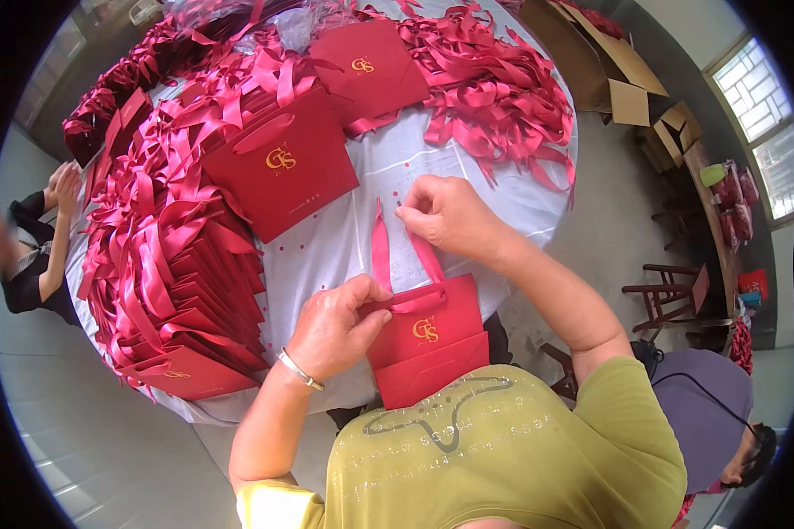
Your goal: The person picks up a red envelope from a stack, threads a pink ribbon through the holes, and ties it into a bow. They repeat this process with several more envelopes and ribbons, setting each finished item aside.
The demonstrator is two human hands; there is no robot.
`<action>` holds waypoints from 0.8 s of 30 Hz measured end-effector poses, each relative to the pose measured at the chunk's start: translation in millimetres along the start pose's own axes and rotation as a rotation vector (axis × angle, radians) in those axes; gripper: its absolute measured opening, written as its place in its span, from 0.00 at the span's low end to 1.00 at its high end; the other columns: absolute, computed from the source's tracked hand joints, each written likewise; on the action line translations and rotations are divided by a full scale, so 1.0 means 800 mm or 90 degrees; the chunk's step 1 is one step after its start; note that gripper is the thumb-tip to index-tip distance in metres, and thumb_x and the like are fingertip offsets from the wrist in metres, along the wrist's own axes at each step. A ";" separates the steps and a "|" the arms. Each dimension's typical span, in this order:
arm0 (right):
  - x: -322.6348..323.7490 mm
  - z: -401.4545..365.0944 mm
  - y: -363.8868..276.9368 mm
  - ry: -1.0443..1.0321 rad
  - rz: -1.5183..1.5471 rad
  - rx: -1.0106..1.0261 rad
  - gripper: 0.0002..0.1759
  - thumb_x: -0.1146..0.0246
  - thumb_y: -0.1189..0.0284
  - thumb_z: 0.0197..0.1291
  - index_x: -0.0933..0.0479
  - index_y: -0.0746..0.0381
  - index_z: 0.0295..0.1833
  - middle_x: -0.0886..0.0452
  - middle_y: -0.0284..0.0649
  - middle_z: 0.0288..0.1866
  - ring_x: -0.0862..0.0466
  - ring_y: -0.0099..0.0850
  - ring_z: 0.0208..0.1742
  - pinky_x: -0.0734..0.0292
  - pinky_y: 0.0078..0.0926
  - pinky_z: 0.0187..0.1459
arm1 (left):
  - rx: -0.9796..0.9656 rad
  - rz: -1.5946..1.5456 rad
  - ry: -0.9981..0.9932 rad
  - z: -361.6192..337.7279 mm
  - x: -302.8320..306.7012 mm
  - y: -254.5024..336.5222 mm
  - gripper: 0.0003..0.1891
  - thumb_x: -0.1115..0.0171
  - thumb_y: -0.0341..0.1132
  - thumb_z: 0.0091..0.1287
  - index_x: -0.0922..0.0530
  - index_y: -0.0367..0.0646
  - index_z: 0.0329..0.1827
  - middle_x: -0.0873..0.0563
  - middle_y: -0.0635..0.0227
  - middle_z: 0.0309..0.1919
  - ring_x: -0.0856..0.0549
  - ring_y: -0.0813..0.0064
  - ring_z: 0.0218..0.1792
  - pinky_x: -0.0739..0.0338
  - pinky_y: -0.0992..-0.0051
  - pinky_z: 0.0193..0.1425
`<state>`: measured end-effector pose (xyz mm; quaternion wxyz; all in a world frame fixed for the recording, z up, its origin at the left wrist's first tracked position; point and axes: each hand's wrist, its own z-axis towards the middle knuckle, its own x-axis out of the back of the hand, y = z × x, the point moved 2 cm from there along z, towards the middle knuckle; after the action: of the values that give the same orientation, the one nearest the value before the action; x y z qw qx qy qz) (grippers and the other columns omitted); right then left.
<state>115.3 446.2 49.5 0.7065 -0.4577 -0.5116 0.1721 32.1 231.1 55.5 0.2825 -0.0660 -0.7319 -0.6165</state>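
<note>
A red paper gift bag (441,313) with a gold monogram lies at the table's near edge, against my body. My left hand (331,331) pinches its top left corner between thumb and fingers. Above the bag, my right hand (454,216) is closed in a pinch at the upper end of a pink ribbon (425,256) that runs down to the bag's opening. A second ribbon length (380,242) stands up from the bag beside it, free at its tip. On my left wrist is a silver bracelet (299,369).
Rows of ribboned red bags (203,291) crowd the left of the white-covered table (313,264). Loose ribbons (494,79) heap at the back. Small red dots speckle the cloth. One person (40,238) is at left, another (701,419) at right. Cardboard boxes (631,101) and a stool (670,291) stand right.
</note>
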 end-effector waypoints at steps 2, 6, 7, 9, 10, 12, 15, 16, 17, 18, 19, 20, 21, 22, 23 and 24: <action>-0.004 -0.003 0.007 0.069 -0.049 0.084 0.10 0.31 0.72 0.59 0.22 0.67 0.34 0.17 0.46 0.27 0.16 0.35 0.28 0.21 0.32 0.32 | -0.042 0.023 0.011 0.000 -0.001 0.001 0.09 0.30 0.24 0.62 0.20 0.36 0.43 0.14 0.65 0.27 0.18 0.82 0.26 0.23 0.77 0.32; -0.014 -0.012 0.009 0.205 -0.186 0.204 0.11 0.34 0.70 0.61 0.27 0.63 0.35 0.18 0.46 0.30 0.16 0.47 0.31 0.20 0.43 0.32 | -0.056 0.081 0.017 0.000 0.001 0.005 0.09 0.29 0.26 0.61 0.20 0.38 0.41 0.15 0.61 0.25 0.16 0.74 0.24 0.23 0.74 0.32; -0.014 -0.012 0.009 0.203 -0.185 0.205 0.11 0.34 0.70 0.61 0.27 0.63 0.35 0.18 0.46 0.30 0.16 0.47 0.31 0.20 0.43 0.32 | -0.055 0.091 0.014 0.000 0.001 0.005 0.09 0.29 0.27 0.61 0.20 0.38 0.40 0.15 0.60 0.25 0.16 0.71 0.24 0.23 0.73 0.31; -0.015 -0.012 0.008 0.210 -0.222 0.199 0.11 0.34 0.70 0.61 0.28 0.63 0.35 0.19 0.45 0.30 0.16 0.47 0.31 0.20 0.44 0.32 | -0.056 0.091 0.013 0.000 0.001 0.005 0.09 0.29 0.27 0.61 0.20 0.38 0.40 0.15 0.60 0.25 0.16 0.71 0.24 0.23 0.73 0.31; -0.015 -0.011 0.007 0.211 -0.222 0.202 0.11 0.34 0.70 0.61 0.28 0.63 0.35 0.19 0.45 0.30 0.16 0.47 0.31 0.20 0.44 0.32 | -0.057 0.090 0.012 0.000 0.001 0.005 0.09 0.29 0.27 0.61 0.20 0.39 0.40 0.15 0.60 0.25 0.16 0.70 0.24 0.23 0.73 0.32; -0.013 -0.011 0.006 0.213 -0.221 0.182 0.10 0.33 0.70 0.61 0.26 0.64 0.34 0.18 0.45 0.31 0.16 0.47 0.32 0.20 0.42 0.34 | -0.035 0.084 0.005 0.000 0.001 0.005 0.09 0.30 0.30 0.61 0.19 0.40 0.41 0.13 0.57 0.30 0.14 0.60 0.31 0.21 0.66 0.37; -0.002 -0.009 0.008 0.145 -0.079 0.085 0.10 0.32 0.69 0.62 0.22 0.66 0.35 0.16 0.46 0.31 0.15 0.41 0.31 0.21 0.37 0.34 | 0.008 0.049 0.000 0.000 -0.002 -0.001 0.09 0.31 0.33 0.61 0.18 0.42 0.42 0.11 0.55 0.35 0.12 0.51 0.39 0.19 0.59 0.43; 0.005 -0.012 0.005 0.146 -0.080 0.087 0.10 0.32 0.69 0.62 0.22 0.66 0.35 0.16 0.46 0.31 0.15 0.41 0.31 0.21 0.37 0.34 | 0.029 0.020 0.001 0.000 -0.003 -0.004 0.09 0.31 0.33 0.61 0.18 0.41 0.42 0.11 0.55 0.35 0.12 0.51 0.40 0.19 0.60 0.43; 0.013 -0.018 0.002 0.140 -0.036 0.064 0.11 0.32 0.69 0.63 0.20 0.67 0.38 0.16 0.42 0.32 0.18 0.32 0.31 0.22 0.30 0.35 | 0.028 0.022 0.000 0.000 -0.004 -0.006 0.09 0.31 0.33 0.61 0.18 0.41 0.42 0.11 0.55 0.35 0.12 0.51 0.40 0.19 0.60 0.43; 0.023 -0.026 -0.002 0.134 0.007 0.041 0.12 0.32 0.68 0.65 0.18 0.68 0.40 0.15 0.38 0.33 0.20 0.23 0.31 0.24 0.24 0.35 | 0.005 0.005 0.004 0.000 -0.005 -0.007 0.08 0.31 0.29 0.63 0.18 0.38 0.43 0.13 0.63 0.30 0.16 0.70 0.34 0.21 0.71 0.38; 0.033 -0.040 -0.006 0.122 0.017 0.010 0.13 0.32 0.67 0.66 0.18 0.68 0.42 0.14 0.37 0.34 0.20 0.21 0.33 0.24 0.23 0.35 | -0.017 -0.012 0.009 0.000 -0.004 -0.008 0.06 0.32 0.24 0.65 0.19 0.34 0.43 0.14 0.71 0.26 0.19 0.89 0.29 0.24 0.81 0.33; 0.040 -0.056 -0.006 0.121 0.005 -0.011 0.13 0.32 0.67 0.65 0.17 0.68 0.41 0.15 0.37 0.32 0.20 0.20 0.32 0.24 0.23 0.34 | -0.020 -0.013 0.010 0.001 -0.004 -0.008 0.06 0.32 0.24 0.65 0.19 0.34 0.43 0.14 0.71 0.26 0.19 0.89 0.29 0.24 0.81 0.33; 0.047 -0.076 -0.006 0.120 -0.007 -0.032 0.13 0.32 0.67 0.65 0.17 0.68 0.40 0.15 0.37 0.30 0.20 0.20 0.31 0.25 0.23 0.33 | -0.008 -0.023 0.010 0.000 -0.004 -0.008 0.06 0.33 0.24 0.66 0.19 0.34 0.44 0.14 0.72 0.27 0.19 0.89 0.29 0.23 0.82 0.34; 0.053 -0.099 -0.009 0.084 -0.019 -0.078 0.12 0.32 0.67 0.65 0.17 0.68 0.38 0.16 0.35 0.27 0.21 0.19 0.29 0.25 0.22 0.31 | 0.004 -0.032 0.010 0.000 -0.004 -0.008 0.06 0.33 0.23 0.66 0.18 0.34 0.44 0.14 0.73 0.28 0.19 0.89 0.30 0.23 0.82 0.35; 0.058 -0.123 -0.013 0.046 -0.032 -0.122 0.12 0.32 0.68 0.64 0.17 0.67 0.37 0.17 0.34 0.24 0.21 0.18 0.27 0.26 0.22 0.29 | 0.003 -0.033 0.014 0.001 -0.003 -0.009 0.06 0.33 0.23 0.66 0.18 0.34 0.44 0.14 0.73 0.28 0.19 0.89 0.30 0.23 0.82 0.35; 0.057 -0.148 -0.018 0.024 0.003 -0.162 0.14 0.31 0.67 0.64 0.18 0.68 0.34 0.19 0.36 0.22 0.24 0.18 0.25 0.27 0.23 0.28 | 0.020 -0.086 0.022 0.001 -0.002 -0.011 0.05 0.34 0.23 0.67 0.18 0.33 0.44 0.13 0.73 0.30 0.19 0.89 0.31 0.23 0.83 0.36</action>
<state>235.4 416.0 80.2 0.6519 -0.5478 -0.5150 0.0984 29.4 230.0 47.5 0.2535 -0.0013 -0.7393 -0.6238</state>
